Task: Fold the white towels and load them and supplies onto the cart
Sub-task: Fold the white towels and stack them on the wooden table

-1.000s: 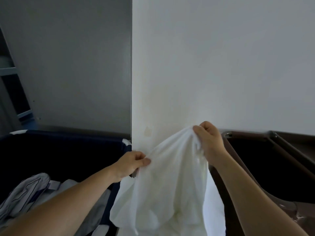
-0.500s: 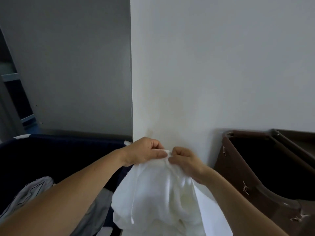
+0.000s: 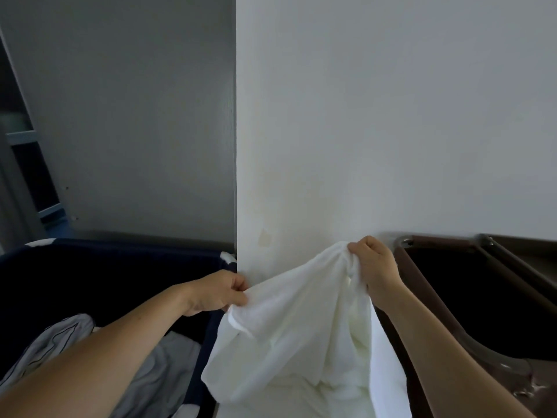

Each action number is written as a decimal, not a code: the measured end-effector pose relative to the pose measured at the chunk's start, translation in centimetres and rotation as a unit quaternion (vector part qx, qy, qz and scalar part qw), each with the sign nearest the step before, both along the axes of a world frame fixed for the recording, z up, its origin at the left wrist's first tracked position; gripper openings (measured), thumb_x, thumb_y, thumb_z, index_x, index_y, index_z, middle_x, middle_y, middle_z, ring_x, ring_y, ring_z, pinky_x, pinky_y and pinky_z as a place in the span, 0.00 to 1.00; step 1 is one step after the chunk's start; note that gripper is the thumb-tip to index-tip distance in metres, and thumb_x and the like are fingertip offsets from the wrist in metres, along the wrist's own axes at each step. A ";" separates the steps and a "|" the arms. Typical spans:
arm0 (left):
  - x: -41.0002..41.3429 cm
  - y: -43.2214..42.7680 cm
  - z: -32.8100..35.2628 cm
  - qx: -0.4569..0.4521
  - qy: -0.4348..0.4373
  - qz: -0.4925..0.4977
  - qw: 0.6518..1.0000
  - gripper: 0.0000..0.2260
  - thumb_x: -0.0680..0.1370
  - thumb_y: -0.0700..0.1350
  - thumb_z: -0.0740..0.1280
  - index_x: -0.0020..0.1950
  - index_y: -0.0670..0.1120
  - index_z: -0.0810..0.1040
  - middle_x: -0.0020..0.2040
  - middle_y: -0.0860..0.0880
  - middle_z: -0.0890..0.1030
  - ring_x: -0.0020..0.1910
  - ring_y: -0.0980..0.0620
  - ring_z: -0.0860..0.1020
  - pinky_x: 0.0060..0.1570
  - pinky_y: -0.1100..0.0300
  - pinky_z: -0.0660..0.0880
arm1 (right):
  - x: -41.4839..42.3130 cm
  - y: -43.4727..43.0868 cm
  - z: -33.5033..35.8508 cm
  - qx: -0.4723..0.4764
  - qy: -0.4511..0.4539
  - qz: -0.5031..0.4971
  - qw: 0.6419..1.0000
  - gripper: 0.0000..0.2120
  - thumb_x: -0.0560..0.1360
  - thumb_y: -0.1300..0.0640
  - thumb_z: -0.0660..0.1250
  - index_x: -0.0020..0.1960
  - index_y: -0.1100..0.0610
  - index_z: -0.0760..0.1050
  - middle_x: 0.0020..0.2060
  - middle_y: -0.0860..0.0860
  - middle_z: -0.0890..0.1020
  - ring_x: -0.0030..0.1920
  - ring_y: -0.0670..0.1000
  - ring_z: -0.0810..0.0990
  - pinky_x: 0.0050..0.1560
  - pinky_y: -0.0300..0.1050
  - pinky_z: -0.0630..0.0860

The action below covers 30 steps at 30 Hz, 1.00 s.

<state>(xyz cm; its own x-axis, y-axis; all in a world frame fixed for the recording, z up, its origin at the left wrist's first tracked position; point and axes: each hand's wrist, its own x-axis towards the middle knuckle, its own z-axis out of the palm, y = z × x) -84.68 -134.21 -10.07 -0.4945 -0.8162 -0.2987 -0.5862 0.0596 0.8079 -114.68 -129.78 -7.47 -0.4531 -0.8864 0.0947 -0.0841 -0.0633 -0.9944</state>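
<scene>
- Right hand (image 3: 373, 273): raised in front of the white wall (image 3: 376, 116), forearm coming up from the lower right corner; fingers curled, clenching a bunched corner of the white towel (image 3: 295, 330).
- Left hand (image 3: 217, 292): lower than the right, forearm reaching in from the lower left; thumb and fingers pinching the towel's edge at its left end.
- White towel: held in the air between the two hands. Its top edge runs side to side, sloping up from the left hand to the right. The rest hangs down in loose, crumpled folds, and its bottom passes out of view.
- Position: the towel hangs before the wall's outer corner, between the two containers.
- Navy fabric bin (image 3: 105, 267): to the left, under the left forearm. It holds rumpled grey and striped linen (image 3: 162, 375).
- Brown bin (image 3: 434, 315): to the right, beside the right forearm. Its interior is dark, so its contents cannot be told.
- Grey wall (image 3: 126, 116): behind the navy bin.
</scene>
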 end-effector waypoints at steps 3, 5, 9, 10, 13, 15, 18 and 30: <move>0.1 0.2 0.0 0.028 0.071 0.039 0.996 0.07 0.80 0.39 0.66 0.54 0.36 0.79 0.50 0.42 0.82 0.49 0.47 0.82 0.50 0.58 0.80 | -0.5 -0.2 0.0 0.003 0.000 -0.033 0.999 0.18 0.73 0.60 0.68 0.30 0.52 0.63 0.23 0.45 0.66 0.27 0.48 0.65 0.31 0.44 0.63; -0.1 0.3 0.2 0.066 0.164 0.089 0.980 0.10 0.81 0.40 0.65 0.57 0.35 0.79 0.54 0.39 0.83 0.53 0.42 0.82 0.55 0.50 0.80 | -0.7 -0.4 -0.2 0.020 0.042 -0.037 0.998 0.16 0.74 0.59 0.67 0.32 0.54 0.65 0.24 0.45 0.67 0.28 0.48 0.66 0.30 0.42 0.65; -2.3 0.3 1.6 0.127 0.310 0.153 0.929 0.15 0.81 0.42 0.65 0.63 0.33 0.77 0.60 0.35 0.80 0.60 0.36 0.79 0.61 0.44 0.76 | 0.4 -0.5 -1.2 0.015 0.185 -0.037 0.982 0.14 0.77 0.53 0.67 0.38 0.60 0.71 0.33 0.46 0.72 0.32 0.45 0.70 0.32 0.40 0.67; -3.0 0.3 2.1 0.138 0.322 0.152 0.924 0.15 0.81 0.42 0.65 0.63 0.33 0.77 0.60 0.35 0.81 0.61 0.37 0.79 0.64 0.43 0.74 | 0.9 -0.6 -1.2 -0.004 0.197 -0.040 0.980 0.14 0.77 0.51 0.67 0.39 0.60 0.73 0.37 0.44 0.73 0.34 0.43 0.72 0.35 0.39 0.68; -5.2 0.5 3.5 0.166 0.342 0.148 0.913 0.15 0.79 0.42 0.68 0.62 0.34 0.78 0.59 0.36 0.82 0.61 0.37 0.79 0.65 0.43 0.73 | 2.1 -0.3 -0.8 -0.055 0.199 -0.055 0.977 0.09 0.78 0.49 0.68 0.40 0.49 0.75 0.42 0.44 0.78 0.38 0.43 0.75 0.39 0.38 0.69; -6.8 0.8 4.0 0.165 0.349 0.184 0.904 0.14 0.79 0.41 0.69 0.60 0.34 0.79 0.57 0.37 0.82 0.59 0.38 0.80 0.61 0.44 0.77 | 3.2 0.3 -0.3 -0.097 0.208 -0.079 0.970 0.09 0.77 0.49 0.69 0.38 0.45 0.75 0.36 0.41 0.81 0.36 0.41 0.77 0.36 0.31 0.69; -9.4 1.6 3.8 0.181 0.376 0.229 0.879 0.12 0.79 0.39 0.68 0.60 0.33 0.79 0.55 0.37 0.83 0.54 0.37 0.82 0.52 0.47 0.81 | 5.9 1.2 -0.8 -0.130 0.269 -0.081 0.951 0.10 0.75 0.48 0.71 0.37 0.50 0.78 0.32 0.43 0.80 0.34 0.43 0.77 0.34 0.31 0.69; -9.3 3.2 1.0 0.237 0.449 0.231 0.830 0.18 0.79 0.37 0.62 0.67 0.31 0.73 0.52 0.38 0.77 0.51 0.43 0.75 0.59 0.53 0.71 | 7.2 2.1 -6.5 -0.234 0.424 0.058 0.873 0.06 0.74 0.63 0.72 0.50 0.58 0.85 0.44 0.53 0.80 0.39 0.53 0.81 0.38 0.47 0.79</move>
